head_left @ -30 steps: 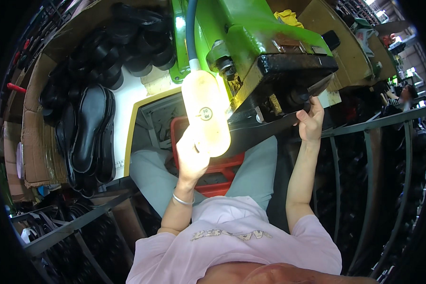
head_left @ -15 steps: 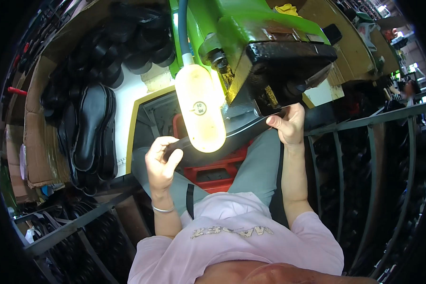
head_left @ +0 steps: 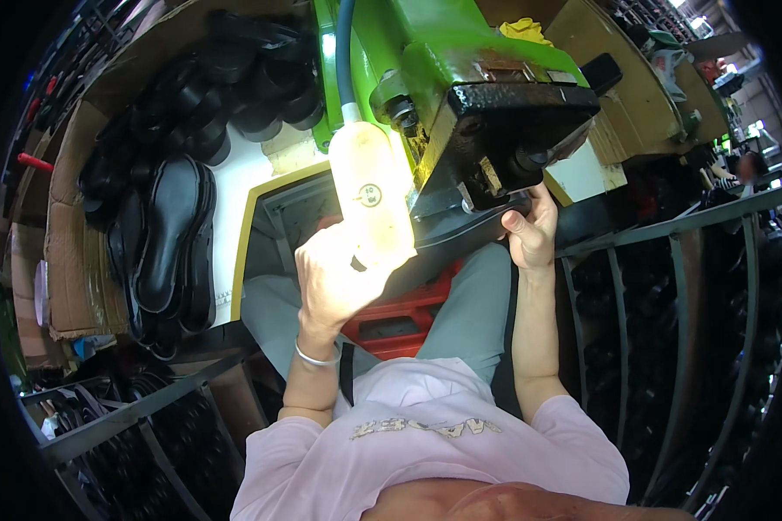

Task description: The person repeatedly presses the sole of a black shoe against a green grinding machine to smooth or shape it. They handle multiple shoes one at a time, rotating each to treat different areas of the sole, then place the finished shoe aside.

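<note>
A long black shoe sole [head_left: 460, 236] lies under the dark head [head_left: 517, 122] of a green machine [head_left: 460, 48]. My right hand [head_left: 532, 233] pinches its right end, thumb on the near side and fingers behind. At the sole's left part, my left hand [head_left: 332, 276] is closed with bent fingers, strongly lit. A glowing oval lamp [head_left: 370, 195] hangs over that spot, and its glare hides part of the fingers and of the sole's left end. Where the sole meets the machine is partly covered by the dark head.
On the left, a cardboard box [head_left: 82, 286] holds stacked black soles [head_left: 172, 234] and several black heel-like pieces [head_left: 226, 65]. Metal racks [head_left: 673, 286] with dark items flank me on both sides. A red plastic crate or stool [head_left: 395, 323] shows between my legs.
My left hand has moved right and up along the sole to the lamp's lower end, its fingers now bent. The sole's right end and my right hand have shifted slightly under the machine head.
</note>
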`<action>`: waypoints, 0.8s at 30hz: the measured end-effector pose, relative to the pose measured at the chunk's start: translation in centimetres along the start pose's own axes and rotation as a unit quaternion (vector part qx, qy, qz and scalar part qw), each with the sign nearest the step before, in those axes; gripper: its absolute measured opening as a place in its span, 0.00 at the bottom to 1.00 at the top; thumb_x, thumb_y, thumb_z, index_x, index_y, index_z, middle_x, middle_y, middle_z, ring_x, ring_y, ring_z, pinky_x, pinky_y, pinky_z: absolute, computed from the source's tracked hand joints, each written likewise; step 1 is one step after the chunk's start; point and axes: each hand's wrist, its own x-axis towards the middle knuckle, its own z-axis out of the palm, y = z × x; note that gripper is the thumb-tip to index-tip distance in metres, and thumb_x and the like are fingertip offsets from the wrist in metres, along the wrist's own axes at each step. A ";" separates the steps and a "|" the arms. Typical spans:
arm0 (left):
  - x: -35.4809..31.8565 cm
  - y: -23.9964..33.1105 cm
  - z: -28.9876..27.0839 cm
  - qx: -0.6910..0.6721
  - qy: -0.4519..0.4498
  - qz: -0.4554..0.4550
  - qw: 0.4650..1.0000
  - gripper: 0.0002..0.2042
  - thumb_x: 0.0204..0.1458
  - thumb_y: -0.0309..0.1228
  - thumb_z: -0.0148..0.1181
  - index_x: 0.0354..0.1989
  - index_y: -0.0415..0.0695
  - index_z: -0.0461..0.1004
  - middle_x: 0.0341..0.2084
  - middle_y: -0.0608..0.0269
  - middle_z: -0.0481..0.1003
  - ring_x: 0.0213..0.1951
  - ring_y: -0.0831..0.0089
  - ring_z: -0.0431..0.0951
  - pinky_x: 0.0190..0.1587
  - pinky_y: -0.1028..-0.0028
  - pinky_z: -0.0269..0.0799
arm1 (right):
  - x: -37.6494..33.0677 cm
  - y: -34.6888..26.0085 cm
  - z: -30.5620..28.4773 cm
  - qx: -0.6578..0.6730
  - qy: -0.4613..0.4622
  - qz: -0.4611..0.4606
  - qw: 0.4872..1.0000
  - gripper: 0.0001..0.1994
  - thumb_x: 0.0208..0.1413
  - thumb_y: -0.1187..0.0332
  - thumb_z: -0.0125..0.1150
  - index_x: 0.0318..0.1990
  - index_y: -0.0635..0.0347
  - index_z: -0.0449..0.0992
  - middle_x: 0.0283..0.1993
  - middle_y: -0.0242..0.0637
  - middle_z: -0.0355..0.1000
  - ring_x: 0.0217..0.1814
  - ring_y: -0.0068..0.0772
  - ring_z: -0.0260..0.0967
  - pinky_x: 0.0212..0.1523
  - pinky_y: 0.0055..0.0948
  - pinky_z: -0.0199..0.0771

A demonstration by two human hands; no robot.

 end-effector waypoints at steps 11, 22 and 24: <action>0.1 -2.9 -3.7 -0.053 -0.027 -0.028 0.998 0.15 0.31 0.30 0.77 0.22 0.38 0.75 0.18 0.58 0.75 0.21 0.67 0.76 0.27 0.73 0.71 | -2.7 1.6 4.5 -0.010 -0.003 -0.008 1.000 0.30 0.43 0.75 0.75 0.52 0.66 0.63 0.43 0.38 0.72 0.39 0.25 0.71 0.33 0.20 0.75; -1.8 -4.8 -4.9 -0.040 -0.064 -0.056 0.996 0.15 0.33 0.30 0.76 0.24 0.38 0.74 0.20 0.57 0.75 0.23 0.63 0.76 0.29 0.71 0.71 | -3.8 2.7 6.0 -0.071 -0.006 -0.024 0.997 0.32 0.41 0.74 0.76 0.52 0.65 0.62 0.47 0.41 0.71 0.48 0.29 0.69 0.52 0.29 0.69; -1.3 -3.2 -4.4 -0.027 -0.082 -0.049 0.995 0.15 0.34 0.32 0.75 0.25 0.39 0.75 0.22 0.57 0.76 0.25 0.60 0.76 0.31 0.69 0.71 | -3.6 2.7 5.7 -0.068 -0.010 -0.044 0.997 0.32 0.41 0.75 0.76 0.52 0.65 0.62 0.47 0.41 0.71 0.48 0.29 0.69 0.51 0.28 0.70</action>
